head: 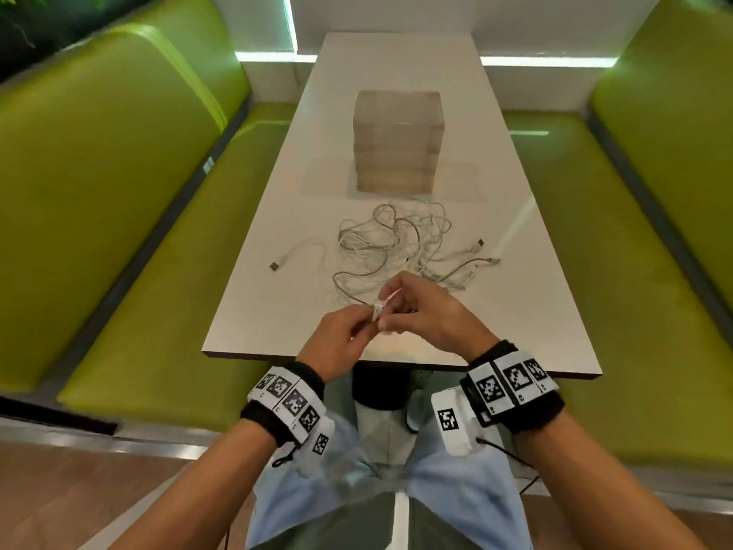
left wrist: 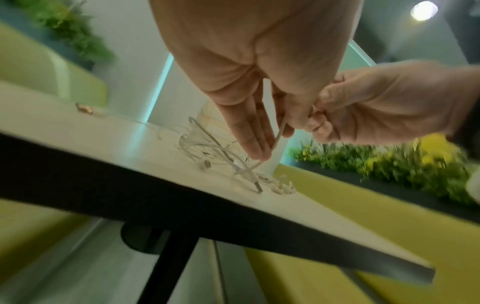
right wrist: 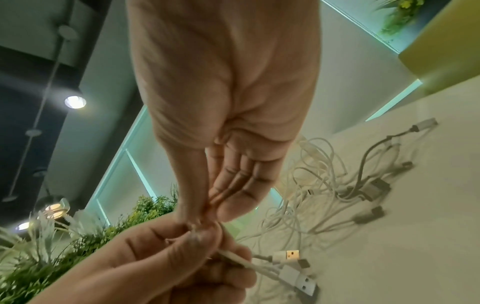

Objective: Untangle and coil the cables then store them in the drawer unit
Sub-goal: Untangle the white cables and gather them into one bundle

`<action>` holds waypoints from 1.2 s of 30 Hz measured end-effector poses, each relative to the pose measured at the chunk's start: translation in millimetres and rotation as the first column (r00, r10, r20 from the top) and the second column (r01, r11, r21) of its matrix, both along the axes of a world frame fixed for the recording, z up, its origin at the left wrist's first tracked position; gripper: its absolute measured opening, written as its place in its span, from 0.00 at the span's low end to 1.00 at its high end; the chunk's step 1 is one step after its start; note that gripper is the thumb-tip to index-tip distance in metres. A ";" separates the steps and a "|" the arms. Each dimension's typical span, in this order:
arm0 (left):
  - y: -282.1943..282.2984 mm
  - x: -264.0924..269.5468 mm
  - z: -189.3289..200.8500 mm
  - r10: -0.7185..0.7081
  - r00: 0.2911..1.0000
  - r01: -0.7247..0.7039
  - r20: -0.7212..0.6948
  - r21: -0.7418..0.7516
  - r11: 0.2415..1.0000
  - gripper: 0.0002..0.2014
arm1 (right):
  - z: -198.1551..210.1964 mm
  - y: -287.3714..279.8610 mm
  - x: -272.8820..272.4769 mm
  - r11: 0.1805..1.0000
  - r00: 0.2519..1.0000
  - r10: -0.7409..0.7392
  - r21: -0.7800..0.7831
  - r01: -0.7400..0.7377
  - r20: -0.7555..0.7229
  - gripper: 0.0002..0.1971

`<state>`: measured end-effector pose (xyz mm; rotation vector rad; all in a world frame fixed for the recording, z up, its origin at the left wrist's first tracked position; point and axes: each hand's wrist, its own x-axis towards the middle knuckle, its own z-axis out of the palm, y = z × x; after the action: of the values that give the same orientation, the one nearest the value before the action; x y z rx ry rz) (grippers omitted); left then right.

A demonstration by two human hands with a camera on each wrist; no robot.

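Green benches point(head: 131, 216) flank the white tabletop point(head: 277, 216), where the pale drawer unit point(head: 398, 146) stands midway, just beyond the tangled white cables point(head: 396, 248). Both forearms reach forward, wrists in marker-patterned bands point(head: 291, 402). Over the near edge, the left hand point(head: 337, 345) and the right hand point(head: 426, 309) meet, each pinching one white cable end between thumb and fingertips. No readable writing.

We cannot count the cables point(head: 396, 248): their strands overlap in one tangle. Our left hand point(head: 337, 343) and right hand point(head: 428, 311) cover the grip point between them. The drawer unit point(head: 398, 140) is hazy, its drawer fronts indistinct.
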<state>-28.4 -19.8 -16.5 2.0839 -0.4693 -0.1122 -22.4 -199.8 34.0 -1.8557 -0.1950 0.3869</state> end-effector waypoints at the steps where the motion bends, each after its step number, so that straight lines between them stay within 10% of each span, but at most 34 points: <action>1: -0.7 0.7 0.7 0.059 0.997 -0.064 -0.052 -0.102 0.993 0.07 | -1.0 -0.5 0.6 0.998 1.000 -0.018 0.059 0.019 -0.015 0.16; 8: -8.8 4.1 22.0 0.115 0.963 -0.228 -0.243 -0.510 0.830 0.13 | -25.9 15.2 13.3 0.971 0.976 0.217 -0.094 -0.219 -0.037 0.19; 12: -4.7 8.6 33.7 0.023 0.943 -0.251 -0.333 -0.663 0.706 0.14 | -29.3 20.5 30.5 0.952 0.974 0.172 -0.279 -0.126 0.149 0.04; 18: 14.0 21.8 50.0 0.105 0.924 -0.356 -0.367 -0.731 0.582 0.13 | -34.8 -4.3 58.8 0.850 0.977 0.085 -0.525 0.032 0.197 0.07; 26: 14.3 32.4 18.3 0.210 0.968 -0.215 -0.137 -0.021 0.976 0.09 | -15.9 5.5 62.3 0.949 0.968 0.056 -0.316 0.024 0.244 0.03; 36: -5.1 37.3 17.6 0.170 0.982 -0.188 -0.086 -0.294 0.937 0.08 | -20.8 8.8 60.4 0.933 0.958 0.088 -0.359 0.017 0.274 0.05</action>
<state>8.9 -25.0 1.1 1.8068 -0.2401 0.0053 38.0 -191.0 13.2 -2.2710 -0.3766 0.1820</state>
